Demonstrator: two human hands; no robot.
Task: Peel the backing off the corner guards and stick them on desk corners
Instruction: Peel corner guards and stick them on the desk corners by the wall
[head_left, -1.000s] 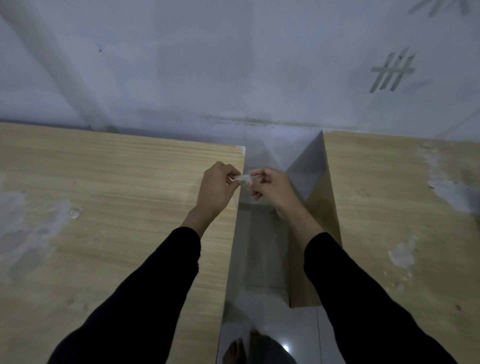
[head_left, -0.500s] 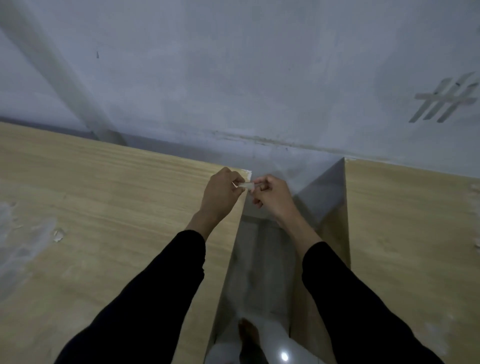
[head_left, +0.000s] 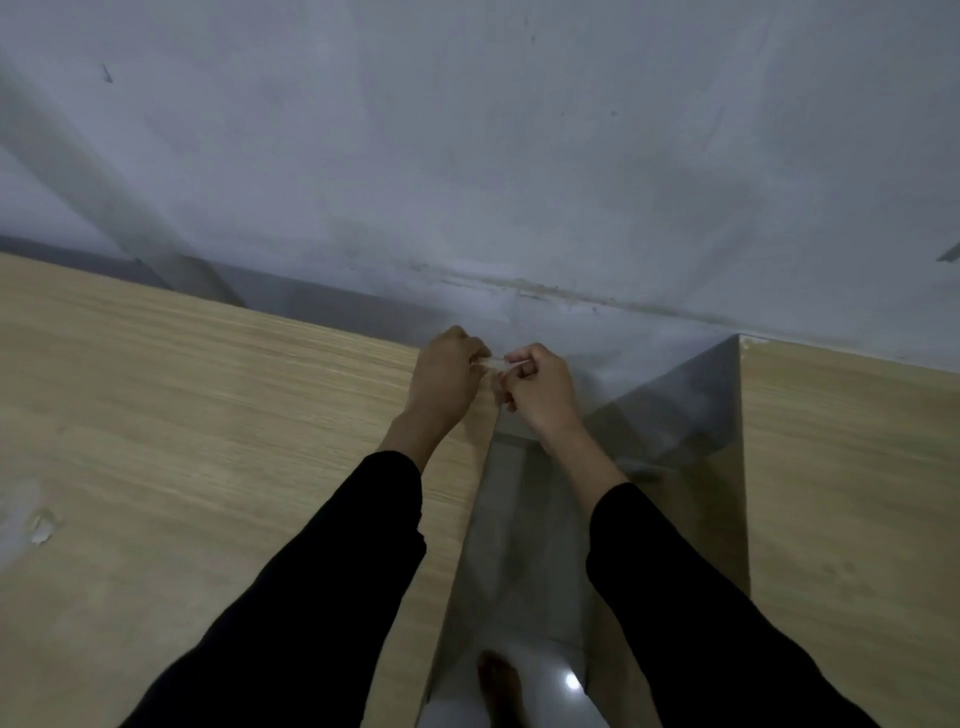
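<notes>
Presently, your left hand (head_left: 447, 371) and right hand (head_left: 540, 389) both pinch the small translucent corner guard (head_left: 497, 363) between curled fingertips. It sits between them, at the far right corner of the left desk (head_left: 208, 415) — whether its backing is off cannot be told.

Single head-worn wide-angle view: faces forward and steeply down, close above the counter (head_left: 171, 426), with the wall (head_left: 467, 156) ahead and the floor (head_left: 524, 525) below.
</notes>
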